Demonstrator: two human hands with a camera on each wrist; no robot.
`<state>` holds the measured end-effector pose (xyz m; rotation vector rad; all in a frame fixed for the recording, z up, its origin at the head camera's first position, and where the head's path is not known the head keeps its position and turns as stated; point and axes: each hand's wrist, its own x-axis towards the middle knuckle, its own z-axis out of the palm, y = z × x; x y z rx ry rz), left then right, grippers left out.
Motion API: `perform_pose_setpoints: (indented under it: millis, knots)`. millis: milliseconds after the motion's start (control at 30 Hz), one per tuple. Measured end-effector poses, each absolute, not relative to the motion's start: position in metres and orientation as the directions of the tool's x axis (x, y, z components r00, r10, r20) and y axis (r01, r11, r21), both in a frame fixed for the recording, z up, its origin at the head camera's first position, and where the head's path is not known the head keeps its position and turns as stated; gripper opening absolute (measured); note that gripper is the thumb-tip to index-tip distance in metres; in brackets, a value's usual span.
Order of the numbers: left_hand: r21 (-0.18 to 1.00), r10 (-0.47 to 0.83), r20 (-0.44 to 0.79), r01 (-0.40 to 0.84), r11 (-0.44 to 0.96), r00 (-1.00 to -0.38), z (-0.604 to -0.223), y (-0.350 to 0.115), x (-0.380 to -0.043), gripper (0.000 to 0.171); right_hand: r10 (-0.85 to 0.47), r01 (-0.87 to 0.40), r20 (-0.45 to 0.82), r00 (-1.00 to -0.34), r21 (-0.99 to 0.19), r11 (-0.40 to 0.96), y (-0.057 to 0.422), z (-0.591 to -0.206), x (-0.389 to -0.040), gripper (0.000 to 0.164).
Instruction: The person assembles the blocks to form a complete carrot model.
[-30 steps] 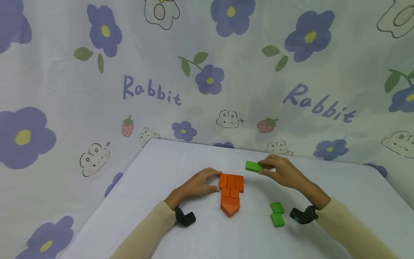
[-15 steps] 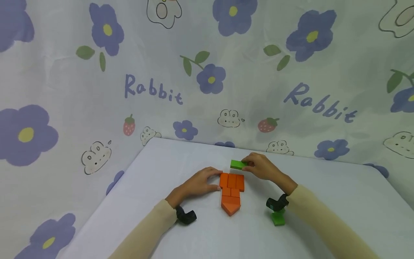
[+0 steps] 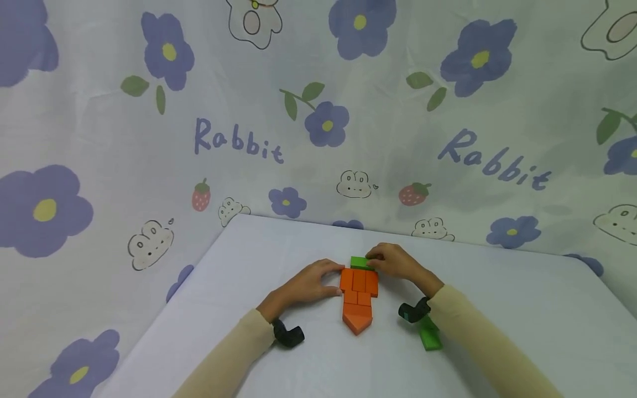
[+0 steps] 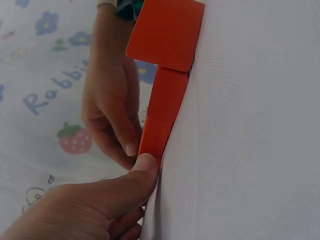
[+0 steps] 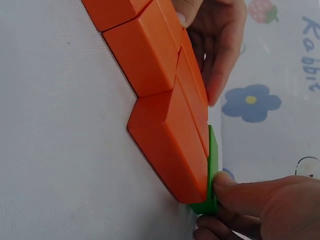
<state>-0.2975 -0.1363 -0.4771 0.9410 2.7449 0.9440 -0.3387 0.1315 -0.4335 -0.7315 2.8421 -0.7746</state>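
Several orange building blocks lie together on the white table in an arrow shape: a row of upright blocks at the back, two small ones below, and a pointed block in front. My left hand holds the left orange block, its thumb and index finger at that block's two ends. With my right hand I pinch the right end of a green block, which lies along the back of the orange row. The right wrist view shows the thumb on this green block, beside the orange side.
Two green square blocks lie to the right, partly hidden by my right wrist camera and sleeve. A white cloth covers the table. Behind it hangs a flower-and-rabbit curtain.
My right hand has carried the green block leftward, then down to the back edge of the orange row. The left hand stays at the left orange block.
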Motion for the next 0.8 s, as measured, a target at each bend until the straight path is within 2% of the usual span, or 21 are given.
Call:
perform_pose_setpoints:
  millis: [300,800]
  knots:
    - [0.587,0.568,0.106,0.512,0.627,-0.816,-0.4769,-0.1383,-0.2975,0.065,-0.513,-0.453,0.032,-0.858,-0.519,0.725,0.1286,-0.4369,-0.3412,0.024]
    - [0.578,0.580,0.103,0.523,0.626,-0.808,-0.4751,-0.1358,-0.2984,0.065,-0.496,-0.418,-0.009,-0.868,-0.524,0.742,0.1286,-0.4330,-0.3385,0.023]
